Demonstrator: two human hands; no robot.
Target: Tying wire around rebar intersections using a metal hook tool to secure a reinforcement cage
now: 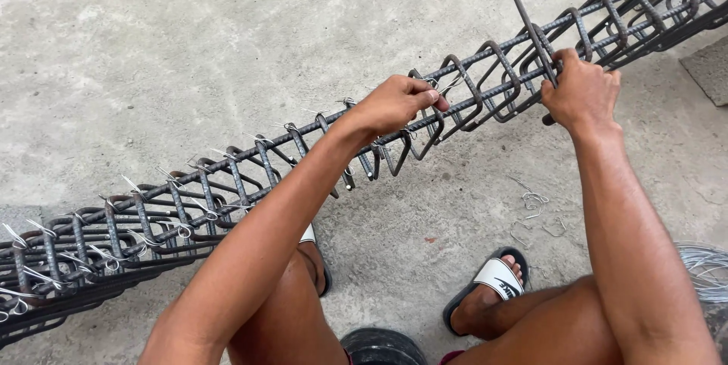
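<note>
Rebar cage [227,191] runs diagonally from near left to far right, lying on the concrete floor [189,46]. Left hand [394,103] sits on the cage's top bar mid-span, fingers pressed together, pinching a thin tie wire [438,84] at a stirrup joint. Right hand [580,92] is further right, fist closed around a hooked steel tying tool [531,28]; the tool's hook end points up and away, the shaft crossing the cage. Stirrups left of the left hand carry twisted wire ties [114,251]. Loose wire offcuts [535,202] lie on the floor between the cage and the right sandal [497,278]. Wire coil [705,266] at the near right edge.
</note>
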